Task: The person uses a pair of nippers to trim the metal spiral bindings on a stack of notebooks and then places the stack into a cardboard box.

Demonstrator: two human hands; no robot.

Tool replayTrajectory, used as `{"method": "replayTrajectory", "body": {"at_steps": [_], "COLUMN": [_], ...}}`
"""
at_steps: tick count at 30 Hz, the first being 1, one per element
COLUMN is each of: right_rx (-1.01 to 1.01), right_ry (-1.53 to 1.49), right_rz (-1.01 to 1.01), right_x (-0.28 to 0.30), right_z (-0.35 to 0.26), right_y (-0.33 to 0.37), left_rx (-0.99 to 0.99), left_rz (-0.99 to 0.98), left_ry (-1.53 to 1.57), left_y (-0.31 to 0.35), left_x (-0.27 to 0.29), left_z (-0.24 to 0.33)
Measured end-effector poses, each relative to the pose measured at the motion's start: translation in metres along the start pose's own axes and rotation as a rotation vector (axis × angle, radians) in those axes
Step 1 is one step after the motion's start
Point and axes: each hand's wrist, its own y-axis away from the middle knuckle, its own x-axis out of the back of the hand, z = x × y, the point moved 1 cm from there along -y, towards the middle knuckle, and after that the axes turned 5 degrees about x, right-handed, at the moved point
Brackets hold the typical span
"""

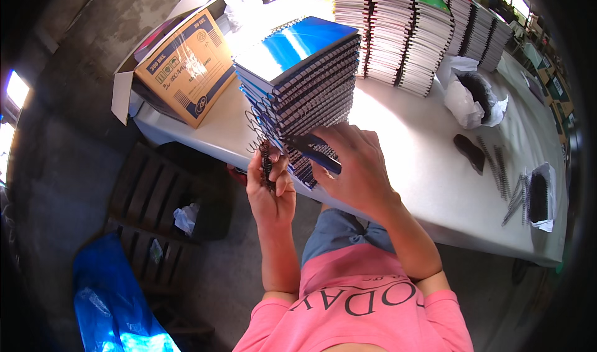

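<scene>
A tall stack of spiral-bound notebooks with a glossy blue cover (305, 41) on top stands at the table's near edge. Loose ends of black coil stick out at its left side. My left hand (272, 181) is closed around a bunched black spiral binding coil (267, 165), low beside the stack. Against the stack's front, my right hand (357, 165) curls around a dark, plier-like tool (311, 152) with a blue sheen. The tool points toward the left hand's coil; its exact shape is partly hidden by fingers and shadow.
An open cardboard box (186, 66) sits at the table's left. Several tall stacks of bound notebooks (392, 35) stand behind. On the right lie loose coils (497, 165), a dark brush-like object (469, 153) and paper-wrapped coil bundles (476, 97). A slatted wooden seat (149, 190) is below left.
</scene>
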Motion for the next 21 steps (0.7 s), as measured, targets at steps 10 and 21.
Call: {"method": "replayTrajectory", "body": {"at_steps": [10, 21], "right_rx": [0.006, 0.007], "right_ry": [0.109, 0.138], "right_rz": [0.060, 0.019], "right_x": [0.012, 0.011], "right_z": [-0.011, -0.016], "right_y": [-0.001, -0.006], "left_rx": [-0.217, -0.910], "left_rz": [0.082, 0.146], "left_ry": [-0.223, -1.412], "left_y": [-0.003, -0.018], "left_x": [-0.007, -0.022], "left_z": [0.017, 0.008]}}
